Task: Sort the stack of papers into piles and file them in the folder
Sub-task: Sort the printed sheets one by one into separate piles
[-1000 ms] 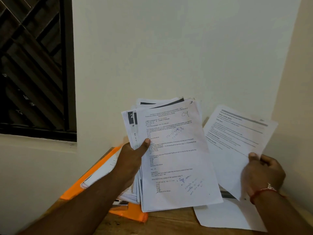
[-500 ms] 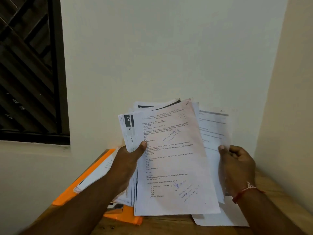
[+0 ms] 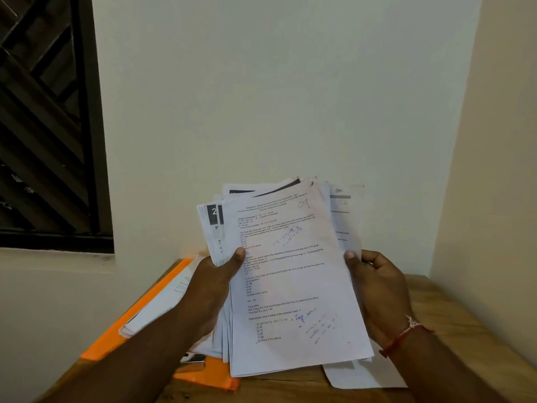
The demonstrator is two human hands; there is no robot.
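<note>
A fanned stack of printed papers (image 3: pixel 290 274) is held upright above the table, the front sheet marked with blue handwriting. My left hand (image 3: pixel 212 289) grips the stack's left edge, thumb on the front page. My right hand (image 3: pixel 374 292) holds the right edge, thumb on a sheet (image 3: pixel 344 219) tucked behind the front page. An orange folder (image 3: pixel 122 330) lies open on the table at the left with a pile of sheets (image 3: pixel 162 301) in it. A loose sheet (image 3: pixel 360 376) lies flat on the table below my right hand.
The wooden table (image 3: pixel 453 330) fits into a corner, with a white wall behind and a cream wall close on the right. A dark window grille (image 3: pixel 43 126) fills the upper left. A small dark clip (image 3: pixel 193 358) lies on the folder's near part.
My right hand has brought its single sheet leftward and tucked it behind the right side of the stack. The left hand keeps its hold.
</note>
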